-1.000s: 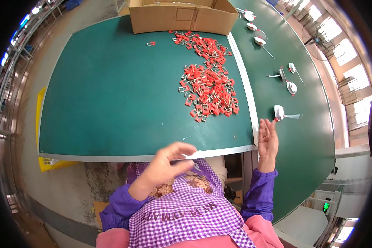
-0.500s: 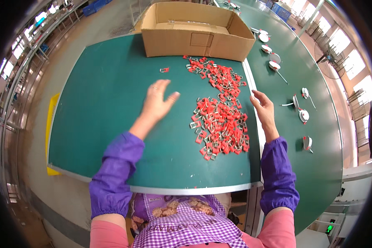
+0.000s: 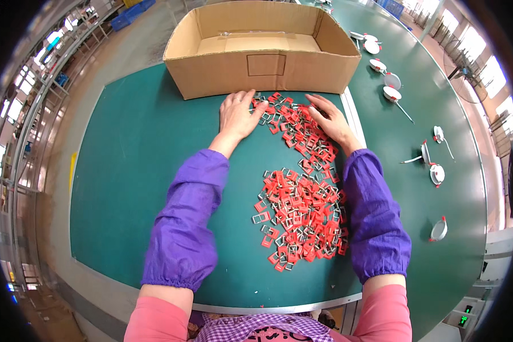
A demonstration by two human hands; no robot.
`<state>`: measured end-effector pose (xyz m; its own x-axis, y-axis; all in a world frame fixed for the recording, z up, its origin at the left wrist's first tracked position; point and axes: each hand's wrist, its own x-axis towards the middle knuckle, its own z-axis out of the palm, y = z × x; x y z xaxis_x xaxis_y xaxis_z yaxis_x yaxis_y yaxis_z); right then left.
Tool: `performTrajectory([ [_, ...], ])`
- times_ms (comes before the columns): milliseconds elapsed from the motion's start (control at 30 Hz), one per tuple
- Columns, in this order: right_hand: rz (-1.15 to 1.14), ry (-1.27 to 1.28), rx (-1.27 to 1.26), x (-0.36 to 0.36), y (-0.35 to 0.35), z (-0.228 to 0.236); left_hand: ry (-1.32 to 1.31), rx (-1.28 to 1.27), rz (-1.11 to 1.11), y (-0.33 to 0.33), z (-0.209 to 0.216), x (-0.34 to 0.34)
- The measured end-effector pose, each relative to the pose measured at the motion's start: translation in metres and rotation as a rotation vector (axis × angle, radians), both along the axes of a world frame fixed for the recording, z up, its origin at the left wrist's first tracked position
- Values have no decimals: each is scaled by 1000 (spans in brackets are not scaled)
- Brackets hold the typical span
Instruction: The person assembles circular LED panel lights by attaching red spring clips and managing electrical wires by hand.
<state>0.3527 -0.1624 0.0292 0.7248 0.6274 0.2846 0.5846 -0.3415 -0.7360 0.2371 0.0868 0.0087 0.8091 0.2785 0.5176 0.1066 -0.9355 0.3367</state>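
Small red plastic clips with metal wire loops lie in two joined heaps on the green table. My left hand (image 3: 239, 115) rests at the left edge of the far heap (image 3: 295, 128), palm down, fingers stretched forward and thumb reaching the nearest clips. On the opposite side, my right hand (image 3: 332, 122) reaches over the same heap's right edge, fingers apart and slightly bent. Neither hand shows a grip on a clip. The larger near heap (image 3: 302, 211) lies between my forearms, untouched by either hand. My fingers cover some of the far clips.
An open cardboard box (image 3: 228, 71) stands just beyond the far heap. A pale metal strip (image 3: 354, 122) edges the green table (image 3: 131, 188) on the right. Past it, another green surface (image 3: 393, 188) bears several round white parts (image 3: 437, 175) with red tabs.
Both hands have moved forward to the far heap, the left also going right and the right going left. The single clip lying apart near the box no longer shows there.
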Motion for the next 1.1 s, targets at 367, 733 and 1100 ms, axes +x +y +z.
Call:
performTrajectory([
  [367,397,-203,-98,-17,32,2,90,-309,-227,-57,2,6],
  [733,279,140,-120,-85,-35,46,53,-646,-523,-122,12,-106],
  [1100,275,-252,-364,21,-8,-7,86,-492,-427,-111,6,-142],
])
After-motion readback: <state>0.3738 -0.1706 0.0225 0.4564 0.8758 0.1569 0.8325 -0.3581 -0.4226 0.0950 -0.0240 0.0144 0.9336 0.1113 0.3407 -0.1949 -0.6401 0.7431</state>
